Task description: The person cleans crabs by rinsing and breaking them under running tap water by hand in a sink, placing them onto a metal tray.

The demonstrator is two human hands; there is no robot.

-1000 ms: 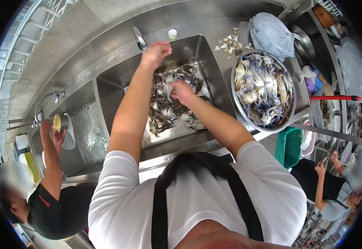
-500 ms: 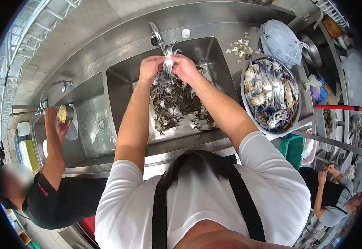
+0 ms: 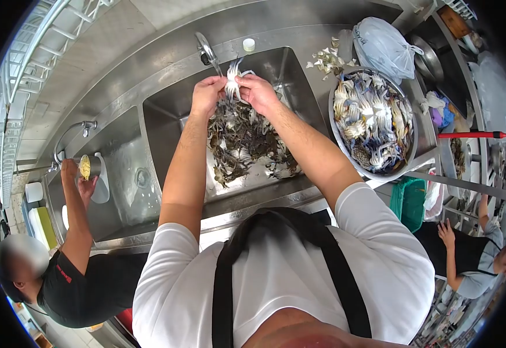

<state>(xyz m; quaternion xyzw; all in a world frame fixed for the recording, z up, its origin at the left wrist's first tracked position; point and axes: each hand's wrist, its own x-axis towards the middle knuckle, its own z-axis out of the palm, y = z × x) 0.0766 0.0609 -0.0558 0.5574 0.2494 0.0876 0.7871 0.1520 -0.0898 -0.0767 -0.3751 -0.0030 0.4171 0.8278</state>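
Between my two hands is a crab [image 3: 233, 81], pale underside showing, held by its sides near the running tap [image 3: 206, 49]. My left hand [image 3: 207, 94] pinches its left edge, and my right hand [image 3: 257, 93] grips the right edge. Below my hands, a heap of dark crabs and pieces [image 3: 247, 142] lies in the steel sink basin [image 3: 169, 124]. To the right on the counter stands a round metal bowl [image 3: 333, 124] piled with pale and bluish crabs [image 3: 374, 116].
A tied plastic bag [image 3: 383, 49] and shell scraps [image 3: 326, 61] lie behind the bowl. At the left basin, a co-worker [image 3: 76, 214] holds a container of yellowish pieces [image 3: 85, 167]. Another person [image 3: 467, 249] is at the far right. A green bin [image 3: 408, 203] sits below the counter.
The view has shifted slightly. The crab now sits just right of the tap and shows more of its pale underside. The person at the far right has moved their hands apart.
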